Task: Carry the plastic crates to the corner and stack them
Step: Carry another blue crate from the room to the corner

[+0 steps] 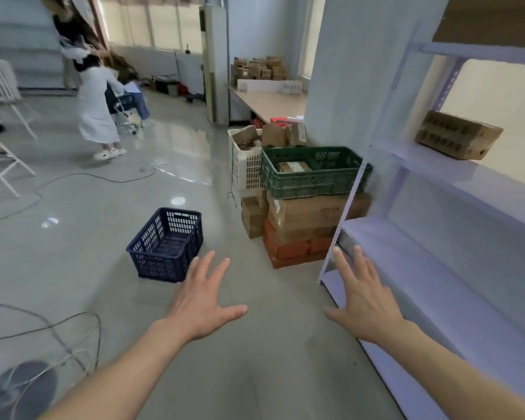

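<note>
Both hands out front, palms down, fingers spread wide, holding nothing. Left hand (205, 301) hovers just near-side of the dark blue crate (166, 244); right hand (362, 301) is beside the white shelf unit (431, 237) on the right.

Blue crate sits alone on the floor, upright, apparently empty. Farther right, a green crate (312, 172) with a small box inside rests on stacked cardboard boxes (303, 216); a white crate (245, 165) full of cardboard stands behind it.

Risks, as I judge them: loose cables (73, 328) on the near-left floor could snag a foot while carrying; glossy floor may be slippery; another person (94, 110) stands far left.
</note>
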